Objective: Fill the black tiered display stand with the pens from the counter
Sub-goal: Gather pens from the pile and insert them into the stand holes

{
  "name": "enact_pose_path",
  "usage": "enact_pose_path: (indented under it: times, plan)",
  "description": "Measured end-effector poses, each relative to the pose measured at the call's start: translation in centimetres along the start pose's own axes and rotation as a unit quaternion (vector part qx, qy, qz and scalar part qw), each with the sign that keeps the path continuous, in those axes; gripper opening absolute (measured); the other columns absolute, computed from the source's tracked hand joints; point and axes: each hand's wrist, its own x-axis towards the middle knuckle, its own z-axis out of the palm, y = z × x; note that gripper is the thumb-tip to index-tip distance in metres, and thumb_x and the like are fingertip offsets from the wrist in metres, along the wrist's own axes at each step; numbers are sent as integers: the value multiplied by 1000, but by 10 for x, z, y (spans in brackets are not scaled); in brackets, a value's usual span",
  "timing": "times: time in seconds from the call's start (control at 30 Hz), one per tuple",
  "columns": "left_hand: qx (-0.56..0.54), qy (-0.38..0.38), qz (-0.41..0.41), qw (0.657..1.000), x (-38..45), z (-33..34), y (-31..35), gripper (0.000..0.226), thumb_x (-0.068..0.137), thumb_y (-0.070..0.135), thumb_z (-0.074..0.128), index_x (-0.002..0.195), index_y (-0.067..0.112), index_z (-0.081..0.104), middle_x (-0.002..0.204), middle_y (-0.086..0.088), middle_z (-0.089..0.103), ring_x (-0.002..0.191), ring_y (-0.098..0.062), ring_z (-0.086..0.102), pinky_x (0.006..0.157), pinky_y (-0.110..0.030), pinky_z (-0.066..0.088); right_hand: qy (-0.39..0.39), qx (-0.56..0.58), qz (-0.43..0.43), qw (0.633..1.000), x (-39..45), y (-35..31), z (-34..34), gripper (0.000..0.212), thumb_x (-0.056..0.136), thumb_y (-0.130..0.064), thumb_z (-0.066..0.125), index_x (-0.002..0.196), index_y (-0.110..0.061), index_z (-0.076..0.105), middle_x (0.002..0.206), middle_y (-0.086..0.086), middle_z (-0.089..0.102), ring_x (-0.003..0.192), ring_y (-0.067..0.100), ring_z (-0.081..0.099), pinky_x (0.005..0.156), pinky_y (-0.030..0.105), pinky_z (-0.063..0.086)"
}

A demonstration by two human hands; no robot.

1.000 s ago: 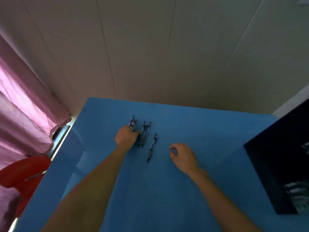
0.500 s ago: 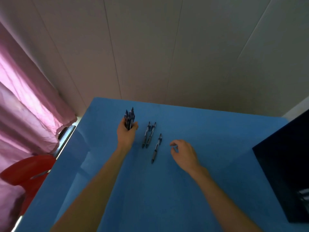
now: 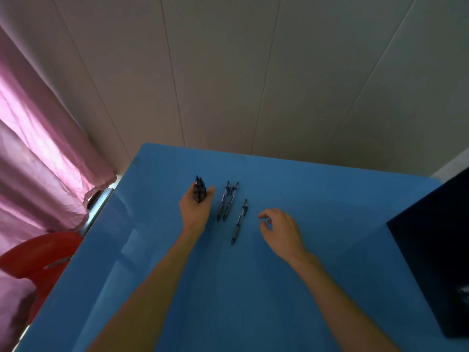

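Note:
My left hand [image 3: 194, 210] grips a bundle of dark pens [image 3: 199, 189], their ends sticking up past my fingers. Just to its right, two pens [image 3: 226, 201] lie side by side on the blue counter [image 3: 228, 288]. A third single pen [image 3: 239, 221] lies a little further right and nearer to me. My right hand [image 3: 280, 228] hovers right of that pen, fingers loosely curled and holding nothing. The black display stand [image 3: 436, 250] is at the right edge, mostly cut off by the frame.
A pale panelled wall rises behind the counter. A pink curtain [image 3: 38, 161] hangs at the left, with a red chair [image 3: 33, 260] below it beside the counter's left edge.
My left hand closed round a bunch of pens and lifted them off the counter. The view drifted left, so less of the stand shows. My right hand barely moved.

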Motion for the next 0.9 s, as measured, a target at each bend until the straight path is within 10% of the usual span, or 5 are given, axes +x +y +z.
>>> enact_pose_path:
  times: [0.37, 0.9]
  plan:
    - [58, -27, -20, 998, -12, -14, 0, 23, 100, 31, 61, 89, 11, 62, 76, -4, 69, 63, -12, 61, 63, -26, 48, 1, 29, 12, 1000, -13, 1, 0, 22, 99, -17, 57, 118, -16, 67, 122, -3, 66, 107, 11, 62, 91, 21, 46]
    - [117, -305, 0, 945, -106, -24, 74, 25, 97, 25, 65, 82, 5, 58, 63, -9, 67, 54, -24, 65, 58, -35, 58, 72, 108, 86, 988, -89, -31, -45, 15, 93, -12, 65, 105, -16, 71, 103, -5, 72, 87, 13, 66, 86, 34, 55]
